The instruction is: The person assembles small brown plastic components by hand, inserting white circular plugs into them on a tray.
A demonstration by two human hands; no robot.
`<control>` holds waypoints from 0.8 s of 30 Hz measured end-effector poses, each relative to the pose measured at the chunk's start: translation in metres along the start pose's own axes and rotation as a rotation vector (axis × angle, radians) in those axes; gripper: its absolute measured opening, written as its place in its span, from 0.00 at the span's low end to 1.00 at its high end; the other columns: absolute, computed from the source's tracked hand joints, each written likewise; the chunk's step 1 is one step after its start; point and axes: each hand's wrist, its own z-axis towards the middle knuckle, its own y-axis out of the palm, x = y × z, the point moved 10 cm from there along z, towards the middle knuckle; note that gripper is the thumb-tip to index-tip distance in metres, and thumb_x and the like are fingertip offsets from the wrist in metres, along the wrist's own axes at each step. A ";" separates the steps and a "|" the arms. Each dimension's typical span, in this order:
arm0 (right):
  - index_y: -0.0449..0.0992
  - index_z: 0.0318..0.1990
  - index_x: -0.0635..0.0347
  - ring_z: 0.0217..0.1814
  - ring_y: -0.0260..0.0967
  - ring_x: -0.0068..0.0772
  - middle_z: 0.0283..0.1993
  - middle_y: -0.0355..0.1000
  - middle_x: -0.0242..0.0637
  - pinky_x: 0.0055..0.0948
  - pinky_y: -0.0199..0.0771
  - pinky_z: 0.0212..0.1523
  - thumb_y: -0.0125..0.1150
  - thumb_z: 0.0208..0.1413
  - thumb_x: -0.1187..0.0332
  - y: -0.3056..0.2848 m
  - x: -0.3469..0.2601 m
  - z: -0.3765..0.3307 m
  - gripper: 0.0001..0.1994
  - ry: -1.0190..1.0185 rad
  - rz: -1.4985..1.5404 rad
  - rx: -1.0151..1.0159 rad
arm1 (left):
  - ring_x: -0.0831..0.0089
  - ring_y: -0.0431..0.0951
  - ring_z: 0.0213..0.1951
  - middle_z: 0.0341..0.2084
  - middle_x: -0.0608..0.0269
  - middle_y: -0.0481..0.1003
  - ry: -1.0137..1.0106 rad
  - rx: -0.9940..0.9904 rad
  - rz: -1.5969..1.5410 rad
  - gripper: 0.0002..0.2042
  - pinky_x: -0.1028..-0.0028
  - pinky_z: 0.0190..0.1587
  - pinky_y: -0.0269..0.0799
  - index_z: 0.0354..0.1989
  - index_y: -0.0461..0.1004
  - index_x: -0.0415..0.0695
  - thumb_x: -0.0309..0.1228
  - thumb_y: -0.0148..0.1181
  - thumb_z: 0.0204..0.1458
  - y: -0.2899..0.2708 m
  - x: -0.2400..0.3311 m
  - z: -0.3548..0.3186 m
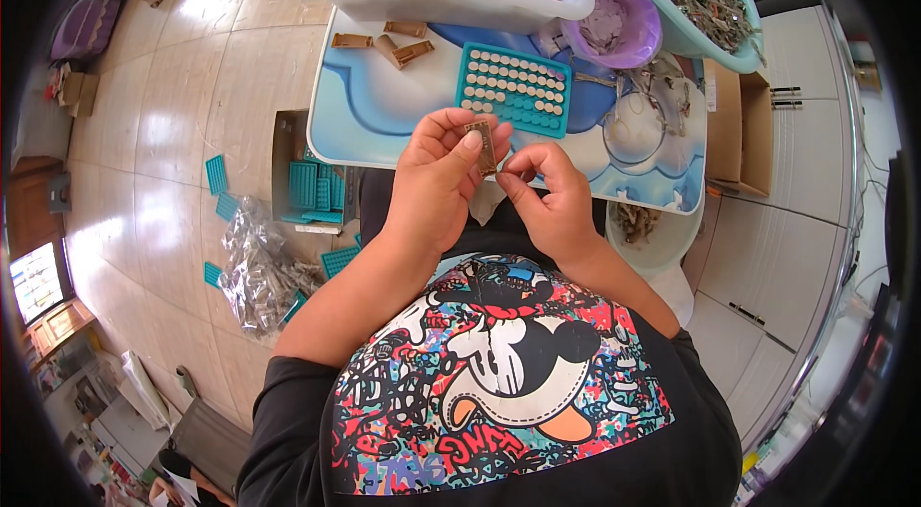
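Note:
My left hand (436, 171) is closed around a small brown rectangular piece (486, 144), with the thumb pressed on its upper face. Close beside it, my right hand (551, 192) pinches thumb and forefinger together at the piece's lower end. What lies between those fingertips is too small to make out. Just beyond my hands, a teal tray (568, 123) holds rows of small white round discs (510, 71), and some of its front spots have no disc. Several brown hollow pieces (413, 51) lie on the blue-and-white table (384, 138) to the far left.
A white tub (441, 6) heaped with brown pieces stands at the far side. Right of it are a purple-lined bucket (645, 51) and a pale green basin (743, 42) of tangled parts. Leftward on the floor sit a cardboard box (284, 162) of teal trays and a clear plastic bag (254, 267).

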 end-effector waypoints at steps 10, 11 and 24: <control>0.69 0.34 0.61 0.27 0.69 0.34 0.26 0.69 0.37 0.29 0.67 0.27 0.62 0.43 0.81 0.005 -0.019 -0.004 0.10 -0.153 -0.122 0.005 | 0.61 0.72 0.49 0.43 0.52 0.70 0.023 0.037 0.003 0.07 0.65 0.53 0.70 0.44 0.63 0.39 0.21 0.47 0.57 -0.004 -0.004 0.000; 0.69 0.34 0.61 0.27 0.69 0.35 0.26 0.69 0.37 0.29 0.67 0.27 0.62 0.43 0.81 0.003 -0.016 -0.004 0.10 -0.085 -0.061 0.012 | 0.61 0.72 0.49 0.43 0.52 0.70 0.023 0.039 0.005 0.08 0.65 0.53 0.70 0.44 0.63 0.39 0.21 0.47 0.57 -0.003 -0.003 -0.001; 0.72 0.36 0.60 0.26 0.69 0.40 0.27 0.71 0.38 0.33 0.67 0.27 0.65 0.43 0.76 0.010 -0.026 -0.002 0.11 -0.209 -0.143 -0.029 | 0.63 0.73 0.48 0.43 0.54 0.69 -0.004 0.040 -0.016 0.11 0.70 0.50 0.72 0.46 0.61 0.37 0.21 0.50 0.56 -0.004 -0.005 0.000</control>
